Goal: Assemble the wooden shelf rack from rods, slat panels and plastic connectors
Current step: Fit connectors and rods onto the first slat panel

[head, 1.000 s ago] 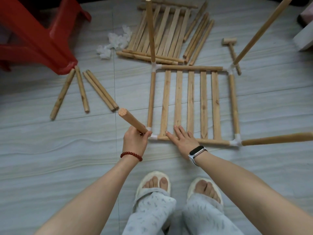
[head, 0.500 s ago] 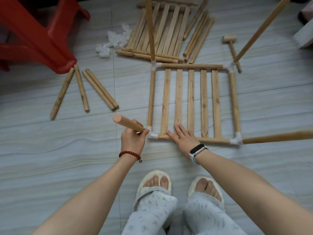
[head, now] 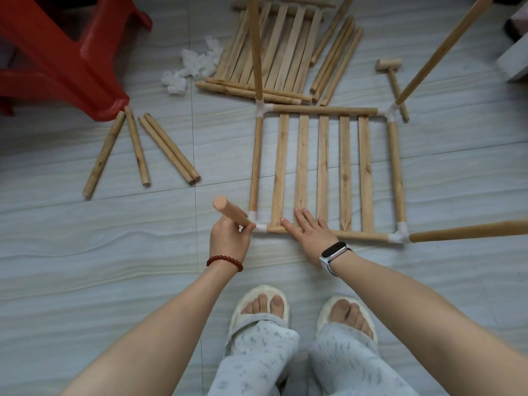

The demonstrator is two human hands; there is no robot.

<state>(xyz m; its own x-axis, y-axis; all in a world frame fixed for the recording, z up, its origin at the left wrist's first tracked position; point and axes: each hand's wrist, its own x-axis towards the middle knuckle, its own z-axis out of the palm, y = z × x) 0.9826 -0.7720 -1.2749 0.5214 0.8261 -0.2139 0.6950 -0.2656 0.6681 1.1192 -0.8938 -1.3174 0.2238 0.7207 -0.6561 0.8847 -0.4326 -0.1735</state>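
A square slat panel (head: 323, 167) lies flat on the floor, framed by rods joined with white plastic connectors. Upright rods stand in three corners: far left (head: 255, 47), far right (head: 440, 50) and near right (head: 468, 231). My left hand (head: 228, 238) grips a fourth rod (head: 230, 212) at the near-left connector (head: 257, 222); the rod leans up toward me and to the left. My right hand (head: 311, 234) presses flat, fingers spread, on the panel's near rail and slat ends.
Several loose rods (head: 140, 150) lie left of the panel beside a red plastic stool (head: 65, 52). A second slat panel with more rods (head: 283, 50) lies beyond, with spare white connectors (head: 194, 67) and a small wooden mallet (head: 393, 78). My slippered feet (head: 303, 310) stand below.
The rod in my left hand has tilted further left and lower at the near-left connector. My right hand stays pressed on the panel.
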